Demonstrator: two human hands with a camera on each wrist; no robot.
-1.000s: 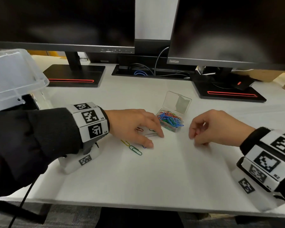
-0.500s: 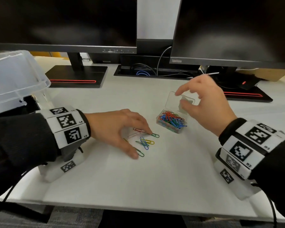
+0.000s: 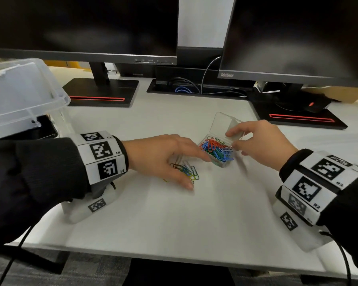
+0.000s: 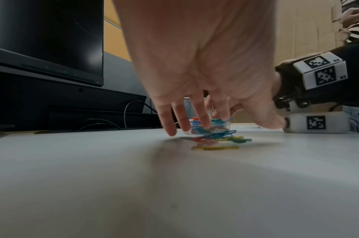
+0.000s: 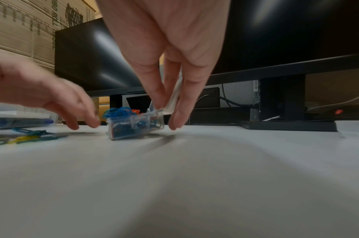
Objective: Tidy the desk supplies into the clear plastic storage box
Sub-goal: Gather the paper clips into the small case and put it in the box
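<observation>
A small clear paper clip case stands mid-desk, its hinged lid up and coloured clips heaped inside. My right hand pinches the case at the lid's base between thumb and index finger; in the right wrist view the right hand straddles the case. Loose paper clips lie bunched on the desk just left of the case. My left hand is spread over them, straight fingers touching the desk. Up close, the left hand covers the clips. The big clear storage box sits far left.
Two dark monitors on black stands and a cable tray line the back of the white desk. A black mouse lies on the right stand. The desk's front edge runs just below my wrists.
My right hand rose from the desk to the case's lid, then came down onto the case. My left hand has swept the loose clips into a tighter bunch toward the case.
</observation>
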